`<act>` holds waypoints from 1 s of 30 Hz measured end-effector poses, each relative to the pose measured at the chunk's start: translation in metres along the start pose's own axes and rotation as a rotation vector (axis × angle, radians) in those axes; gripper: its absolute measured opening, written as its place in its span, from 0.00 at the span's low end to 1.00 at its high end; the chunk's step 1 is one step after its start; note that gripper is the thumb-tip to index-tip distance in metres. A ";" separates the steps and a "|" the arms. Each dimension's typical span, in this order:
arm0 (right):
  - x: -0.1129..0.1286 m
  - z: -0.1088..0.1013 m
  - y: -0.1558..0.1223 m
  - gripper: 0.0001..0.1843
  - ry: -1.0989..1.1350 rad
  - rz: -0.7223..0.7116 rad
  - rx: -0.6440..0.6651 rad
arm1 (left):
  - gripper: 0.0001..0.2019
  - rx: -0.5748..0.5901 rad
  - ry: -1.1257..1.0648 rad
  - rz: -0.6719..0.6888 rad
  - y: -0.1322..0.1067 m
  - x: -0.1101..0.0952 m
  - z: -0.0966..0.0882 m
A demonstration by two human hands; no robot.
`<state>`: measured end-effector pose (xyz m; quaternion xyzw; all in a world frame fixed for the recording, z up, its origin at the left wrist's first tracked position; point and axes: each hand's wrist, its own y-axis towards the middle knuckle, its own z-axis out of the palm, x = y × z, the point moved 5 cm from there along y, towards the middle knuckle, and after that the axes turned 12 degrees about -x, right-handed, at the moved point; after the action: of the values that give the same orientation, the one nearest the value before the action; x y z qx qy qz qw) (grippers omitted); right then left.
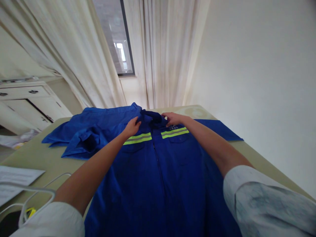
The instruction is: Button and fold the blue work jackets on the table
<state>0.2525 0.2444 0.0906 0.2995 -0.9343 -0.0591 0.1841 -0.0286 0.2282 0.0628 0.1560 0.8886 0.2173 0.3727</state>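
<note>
A blue work jacket [153, 184] lies front side up, its collar [151, 116] toward the far side and its zip running down the middle. Yellow-green reflective strips [174, 132] cross the chest, with small white lettering above the right one. My left hand [132, 127] is closed on the cloth beside the collar, thumb and fingers together. On the collar's other side, my right hand [173, 119] pinches the fabric near the lettering. Left of the jacket lies more blue cloth [106, 115], with an open cuff [90, 142] facing me.
The pale green table [55, 158] stands against a white wall [266, 82] on the right. Printed paper [17, 181] and a white cable [37, 190] lie at left. Beyond are curtains [168, 56], a window [116, 36] and a white cabinet [32, 105].
</note>
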 end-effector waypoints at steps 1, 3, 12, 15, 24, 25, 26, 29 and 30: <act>0.008 -0.007 -0.002 0.42 -0.027 -0.045 -0.083 | 0.09 -0.015 0.000 -0.016 0.000 0.002 -0.001; 0.025 -0.017 -0.007 0.38 -0.149 -0.153 -0.238 | 0.10 -0.037 0.004 -0.052 0.001 0.005 -0.001; 0.058 -0.004 0.000 0.15 -0.543 -0.291 -0.220 | 0.11 -0.071 0.018 -0.136 -0.005 0.000 -0.005; 0.055 -0.015 0.007 0.13 -0.510 -0.254 -0.235 | 0.13 -0.096 0.017 -0.142 -0.005 0.000 -0.009; 0.033 -0.026 0.007 0.15 -0.465 -0.043 -0.217 | 0.20 -0.091 -0.115 -0.124 -0.001 -0.009 -0.004; 0.032 -0.023 0.007 0.13 -0.462 -0.051 -0.207 | 0.19 -0.076 -0.133 -0.118 -0.001 -0.012 -0.003; 0.031 -0.023 0.007 0.12 -0.442 -0.044 -0.225 | 0.18 -0.058 -0.147 -0.112 -0.002 -0.015 -0.003; 0.027 -0.029 0.002 0.11 -0.281 -0.011 -0.335 | 0.15 0.013 -0.171 -0.097 -0.008 -0.022 -0.007; 0.027 -0.031 -0.003 0.12 -0.218 -0.014 -0.362 | 0.13 0.030 -0.172 -0.091 -0.012 -0.024 -0.011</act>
<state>0.2455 0.2265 0.1273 0.2600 -0.9208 -0.2592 0.1321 -0.0216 0.2043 0.0773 0.1392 0.8626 0.1726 0.4547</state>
